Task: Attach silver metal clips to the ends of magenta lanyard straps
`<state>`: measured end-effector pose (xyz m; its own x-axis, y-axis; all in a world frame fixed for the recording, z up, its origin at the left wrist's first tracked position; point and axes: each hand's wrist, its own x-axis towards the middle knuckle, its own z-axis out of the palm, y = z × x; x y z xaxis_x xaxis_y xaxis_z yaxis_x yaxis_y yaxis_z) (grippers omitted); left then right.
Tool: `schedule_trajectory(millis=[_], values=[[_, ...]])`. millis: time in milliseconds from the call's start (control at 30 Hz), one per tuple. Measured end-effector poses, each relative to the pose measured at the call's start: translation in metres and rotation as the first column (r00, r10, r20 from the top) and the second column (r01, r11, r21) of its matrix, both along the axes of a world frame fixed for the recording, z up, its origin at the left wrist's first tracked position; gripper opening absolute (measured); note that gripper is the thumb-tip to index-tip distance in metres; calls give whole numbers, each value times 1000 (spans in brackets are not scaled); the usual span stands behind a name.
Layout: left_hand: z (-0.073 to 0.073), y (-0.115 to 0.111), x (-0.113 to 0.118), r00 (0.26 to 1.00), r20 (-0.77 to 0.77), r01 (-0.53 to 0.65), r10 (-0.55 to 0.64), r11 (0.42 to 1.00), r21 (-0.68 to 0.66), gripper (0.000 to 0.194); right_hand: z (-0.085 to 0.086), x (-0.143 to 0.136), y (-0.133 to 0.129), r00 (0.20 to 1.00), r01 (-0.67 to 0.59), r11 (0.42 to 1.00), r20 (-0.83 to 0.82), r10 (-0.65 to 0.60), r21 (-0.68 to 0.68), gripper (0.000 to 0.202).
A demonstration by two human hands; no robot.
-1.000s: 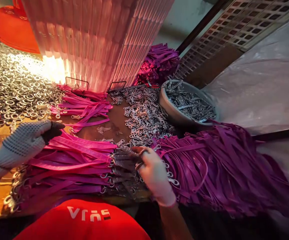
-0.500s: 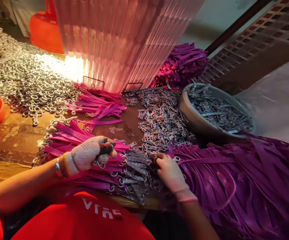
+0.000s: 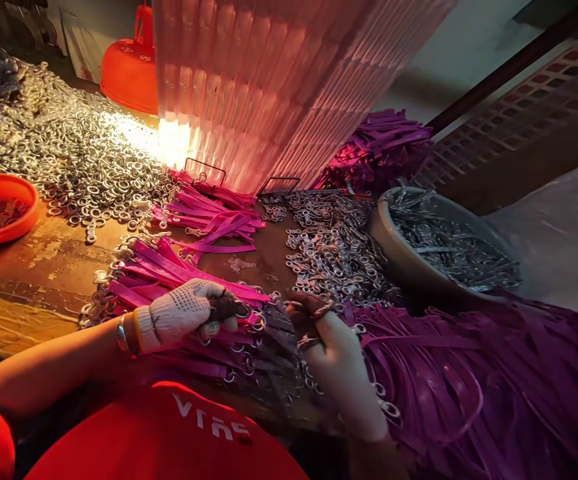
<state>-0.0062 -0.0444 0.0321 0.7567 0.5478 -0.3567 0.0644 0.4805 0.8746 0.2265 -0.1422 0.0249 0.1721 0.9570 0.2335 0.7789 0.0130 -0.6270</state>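
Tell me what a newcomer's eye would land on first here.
Probably the glare beneath the red lamp at upper left, shining on a heap of metal fittings. Next, the broad spread of purple straps filling the lower right, in front of a grey tub full of metal pieces. Then, near the centre, the gloved left hand over bright pink straps, with the right hand close by.

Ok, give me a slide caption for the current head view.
Gloved left hand and right hand near pink straps, with piled metal clasps, a grey tub and red lamp beyond.
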Motion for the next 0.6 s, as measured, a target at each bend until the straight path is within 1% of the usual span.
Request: schedule_trajectory(millis=[67,133,167,233,300,367,433,467,500,533,567,600], values=[[4,-3,-1,1000,-7,11,-11,999,51,25,14,-26,6,989,-148,989,0,148,-23,38],[10,-5,-3,1000,8,26,-27,998,59,24,21,-41,9,961,-275,961,7,275,-1,50],[13,-5,-4,999,21,38,-39,998,44,23,22,-44,11,947,-320,947,6,320,24,55],[17,-5,-6,996,41,74,-74,997,-12,21,22,-45,15,928,-371,926,-10,373,73,61],[19,-4,-7,993,55,103,-100,993,-51,21,21,-44,20,909,-415,907,-11,417,73,63],[17,-2,-6,991,51,122,-120,992,-34,19,19,-45,25,882,-471,880,13,471,55,68],[14,1,-3,992,-9,126,-125,989,82,14,16,-47,28,876,-481,873,33,480,76,69],[12,3,-2,992,-66,114,-103,979,172,14,14,-47,29,888,-460,883,43,458,94,66],[10,5,-1,990,-130,95,-60,957,276,15,12,-48,29,904,-428,898,64,423,103,60],[9,6,0,984,-180,70,1,921,383,16,10,-48,30,918,-394,914,102,384,99,54],[8,7,1,977,-206,46,62,875,482,17,8,-47,29,924,-364,928,158,348,85,46],[7,8,2,974,-207,36,96,830,557,16,8,-46,29,922,-339,938,225,316,71,39]])
